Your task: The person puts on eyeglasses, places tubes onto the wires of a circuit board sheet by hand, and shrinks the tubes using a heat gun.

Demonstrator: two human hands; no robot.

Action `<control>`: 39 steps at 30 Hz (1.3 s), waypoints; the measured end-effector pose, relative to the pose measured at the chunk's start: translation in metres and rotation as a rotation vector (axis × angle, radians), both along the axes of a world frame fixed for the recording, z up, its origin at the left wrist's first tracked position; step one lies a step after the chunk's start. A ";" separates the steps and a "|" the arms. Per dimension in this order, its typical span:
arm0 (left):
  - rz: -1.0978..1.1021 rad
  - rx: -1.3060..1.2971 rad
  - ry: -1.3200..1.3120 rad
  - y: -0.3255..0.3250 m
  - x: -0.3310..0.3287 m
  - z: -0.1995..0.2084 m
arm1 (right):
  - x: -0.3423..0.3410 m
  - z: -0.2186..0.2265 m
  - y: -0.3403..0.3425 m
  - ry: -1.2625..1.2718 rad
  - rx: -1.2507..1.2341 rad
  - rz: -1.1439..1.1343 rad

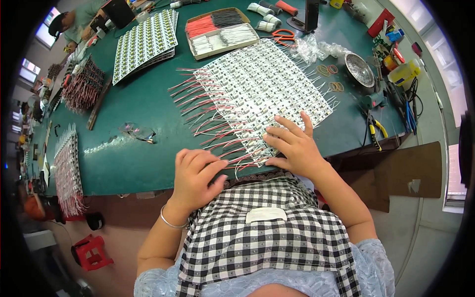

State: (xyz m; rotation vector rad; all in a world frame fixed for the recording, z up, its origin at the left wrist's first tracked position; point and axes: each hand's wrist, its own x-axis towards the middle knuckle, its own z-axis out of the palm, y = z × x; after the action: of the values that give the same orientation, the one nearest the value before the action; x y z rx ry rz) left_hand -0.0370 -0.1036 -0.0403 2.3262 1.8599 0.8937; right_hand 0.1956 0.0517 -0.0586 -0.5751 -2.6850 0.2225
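A large panel of white circuit boards (262, 84) lies on the green table in front of me, its rows packed with small components. Red and white wires (217, 111) fringe its left side, and shorter white ends stick out on the right. My right hand (296, 148) rests on the near right corner of the panel, fingers spread. Beside the near left edge is my left hand (194, 173), its fingers bent and its thumb apart. That index fingertip is at the wire ends; I see nothing gripped between finger and thumb.
A box of red, black and white wires (217, 32) stands behind the panel, near orange-handled scissors (283, 35). Further boards (148, 42) and wired stacks (84, 86) lie left, with glasses (138, 132) nearer. Right are a metal bowl (359, 70) and yellow-handled pliers (374, 133). Another person (79, 22) sits far left.
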 end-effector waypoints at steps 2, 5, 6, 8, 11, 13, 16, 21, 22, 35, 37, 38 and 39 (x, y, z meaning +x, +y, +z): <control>-0.009 -0.023 -0.001 0.014 0.015 0.013 | -0.001 0.001 0.000 -0.025 -0.004 -0.001; -0.050 -0.134 0.163 0.030 0.027 0.009 | -0.003 0.004 -0.002 -0.059 0.005 -0.020; -0.019 -0.130 0.160 0.027 0.026 0.003 | -0.005 0.004 -0.003 -0.037 0.005 0.023; 0.094 -0.128 0.240 0.010 0.005 0.001 | -0.002 0.007 -0.002 -0.091 -0.028 -0.023; 0.355 -0.070 0.287 -0.026 -0.046 0.013 | -0.005 0.010 -0.001 0.012 -0.080 -0.030; 0.608 0.088 0.335 -0.049 -0.091 0.009 | -0.026 0.018 0.003 0.038 -0.059 0.023; 0.746 0.094 0.305 -0.066 -0.146 0.012 | -0.074 0.036 0.001 0.127 -0.032 0.214; 0.711 0.056 0.242 -0.051 -0.178 -0.001 | -0.207 0.049 -0.026 0.154 0.193 0.637; 0.698 0.030 0.269 -0.052 -0.179 -0.001 | -0.227 0.043 -0.030 0.158 0.224 0.635; 0.664 0.206 0.131 -0.046 -0.200 -0.006 | -0.280 0.038 -0.032 0.150 -0.028 0.720; 0.619 0.272 0.125 -0.042 -0.194 0.009 | -0.266 0.055 -0.033 0.199 -0.168 0.670; 0.606 0.273 0.126 -0.041 -0.189 0.017 | -0.254 0.063 -0.030 0.205 -0.248 0.642; 0.516 0.249 0.044 -0.042 -0.180 0.028 | -0.241 0.070 -0.028 0.217 -0.329 0.617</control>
State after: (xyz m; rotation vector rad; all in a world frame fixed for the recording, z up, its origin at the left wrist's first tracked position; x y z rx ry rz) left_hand -0.2172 -0.1452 -0.0126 2.0155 2.5619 1.1842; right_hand -0.0459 0.0240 0.0111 0.2062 -2.5444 0.8484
